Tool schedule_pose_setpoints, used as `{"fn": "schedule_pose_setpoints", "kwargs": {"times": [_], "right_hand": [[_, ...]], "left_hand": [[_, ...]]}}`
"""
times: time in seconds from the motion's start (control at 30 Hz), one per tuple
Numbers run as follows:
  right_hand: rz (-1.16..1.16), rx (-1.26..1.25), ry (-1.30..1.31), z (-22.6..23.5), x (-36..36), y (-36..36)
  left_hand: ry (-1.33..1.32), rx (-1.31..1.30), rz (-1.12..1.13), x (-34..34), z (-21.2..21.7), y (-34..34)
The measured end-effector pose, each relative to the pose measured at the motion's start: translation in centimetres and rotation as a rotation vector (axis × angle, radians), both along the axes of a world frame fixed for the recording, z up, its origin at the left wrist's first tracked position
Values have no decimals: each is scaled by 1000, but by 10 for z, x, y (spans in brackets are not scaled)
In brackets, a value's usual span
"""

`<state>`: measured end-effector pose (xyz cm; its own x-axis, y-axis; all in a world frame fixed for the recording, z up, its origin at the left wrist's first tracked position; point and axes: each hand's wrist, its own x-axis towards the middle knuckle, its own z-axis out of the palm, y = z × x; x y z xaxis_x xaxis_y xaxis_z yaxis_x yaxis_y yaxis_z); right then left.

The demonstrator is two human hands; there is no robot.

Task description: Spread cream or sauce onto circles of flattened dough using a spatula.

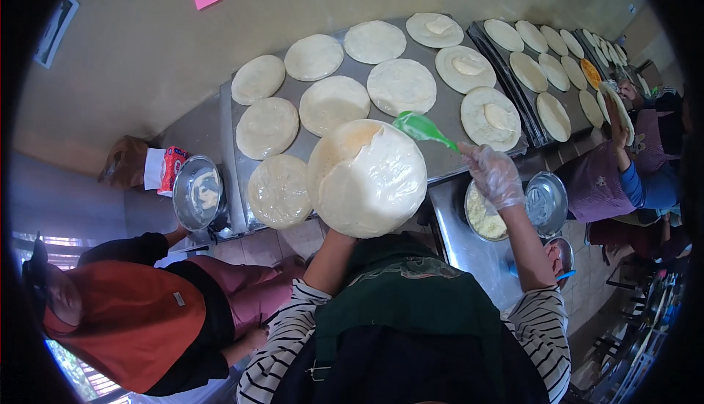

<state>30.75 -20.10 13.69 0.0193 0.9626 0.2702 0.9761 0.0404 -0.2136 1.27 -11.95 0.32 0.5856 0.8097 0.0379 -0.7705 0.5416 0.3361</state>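
Now the left hand [334, 237], mostly hidden, props the disc [367, 178] from below; the gloved right hand [495, 177], clamped on the green spatula [422, 128], should spread evenly toward its rim.

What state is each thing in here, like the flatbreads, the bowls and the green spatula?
Large flatbread: held up on left hand, partly spread.
Green spatula: gripped by gloved right hand, touching the flatbread's edge.
Flatbreads on steel tray: lying flat, apart.
Filling bowl: holds yellow filling.
Left steel bowl: tilted, nearly empty.
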Motion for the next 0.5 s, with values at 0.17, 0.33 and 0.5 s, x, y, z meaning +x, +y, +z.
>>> {"fn": "schedule_pose_setpoints", "kwargs": {"times": [0.17,0.33,0.5], "right_hand": [[8,246,64,-1,-20,-41],[67,46,14,-40,-42,-79],[-57,420,171,-63,-23,-39]], "left_hand": [[-1,-10,26,-10,-4,-4],[-2,-20,20,-8,-1,-1],[-1,-16,-6,-3,1,14]]}}
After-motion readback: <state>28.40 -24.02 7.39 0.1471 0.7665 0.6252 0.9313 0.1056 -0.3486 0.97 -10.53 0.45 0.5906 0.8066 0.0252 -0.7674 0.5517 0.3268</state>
